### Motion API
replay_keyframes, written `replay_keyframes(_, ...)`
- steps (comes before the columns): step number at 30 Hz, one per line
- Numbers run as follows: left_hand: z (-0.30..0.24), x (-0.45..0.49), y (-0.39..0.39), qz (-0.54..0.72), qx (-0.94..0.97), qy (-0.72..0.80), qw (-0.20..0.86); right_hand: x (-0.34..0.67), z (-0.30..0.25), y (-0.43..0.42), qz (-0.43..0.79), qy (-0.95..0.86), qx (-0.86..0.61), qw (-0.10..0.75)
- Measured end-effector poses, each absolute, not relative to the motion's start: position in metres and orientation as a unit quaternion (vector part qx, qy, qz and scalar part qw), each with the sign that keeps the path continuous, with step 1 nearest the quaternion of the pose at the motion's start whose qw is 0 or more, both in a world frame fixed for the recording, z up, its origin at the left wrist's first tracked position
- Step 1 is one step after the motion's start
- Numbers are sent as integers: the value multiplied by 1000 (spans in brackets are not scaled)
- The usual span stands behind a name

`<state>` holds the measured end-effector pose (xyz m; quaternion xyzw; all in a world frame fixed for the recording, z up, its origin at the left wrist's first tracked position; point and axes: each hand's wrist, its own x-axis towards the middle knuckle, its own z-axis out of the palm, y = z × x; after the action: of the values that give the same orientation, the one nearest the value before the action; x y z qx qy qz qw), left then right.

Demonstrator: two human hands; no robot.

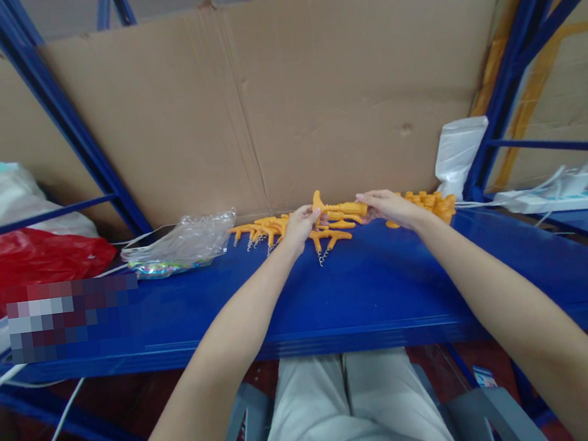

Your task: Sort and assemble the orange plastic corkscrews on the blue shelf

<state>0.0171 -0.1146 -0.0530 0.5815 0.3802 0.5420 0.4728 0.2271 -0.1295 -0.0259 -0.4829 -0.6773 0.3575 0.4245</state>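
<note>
My left hand (302, 225) is closed on the orange T-shaped handle of a corkscrew (317, 199). The fingers of my right hand (385, 206) pinch the far end of a ridged orange sleeve (346, 209), which lies in line with that handle and hides any screw inside it. Just below my hands rest loose corkscrews (322, 238) with bare metal spirals. More orange corkscrews (257, 228) are heaped to the left of my left hand. Beside my right hand lies a pile of short orange pieces (433, 204), partly hidden by my wrist.
A clear plastic bag (190, 239) lies left on the blue tabletop (335, 301), with a red bag (28, 265) beyond it. A cardboard sheet (312, 98) stands behind. At the right are a white packet (460, 152) and a power strip (562, 197) with cables.
</note>
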Motion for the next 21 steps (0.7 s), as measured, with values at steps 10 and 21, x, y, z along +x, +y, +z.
replay_keyframes(10,-52,20,-117,550,556,406,472,236,-28,-125,138,-814,-484,291)
replay_keyframes(21,-46,28,-128,520,548,445,481,231,-22,-129,-48,-845,-515,135)
